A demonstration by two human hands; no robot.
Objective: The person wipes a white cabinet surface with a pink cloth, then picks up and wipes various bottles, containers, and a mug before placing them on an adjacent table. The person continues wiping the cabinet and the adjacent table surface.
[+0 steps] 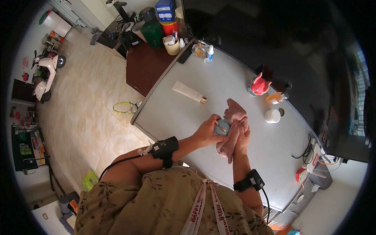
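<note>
My left hand point(205, 131) grips a small rounded grey-blue object point(221, 128) with tan raised bits, possibly a figurine. Its far side is hidden behind a dusty-pink cloth point(236, 113). Bunched in my right hand point(242, 139), the cloth presses against the object, and its ends hang out above and below. Both hands are just over the grey tabletop point(188, 117). Up and to the left of them lies a cream squeeze tube point(188, 91) with a gold cap. A white lidded jar point(272, 116) stands to the right.
Along the big dark television screen point(264, 35) stand a red eared figurine point(260, 85), an orange bottle point(276, 98), a perfume bottle point(199, 50) and a spray bottle point(209, 54). A dark phone-like slab point(184, 55) lies at the edge. A power strip point(312, 154) with cables sits at right.
</note>
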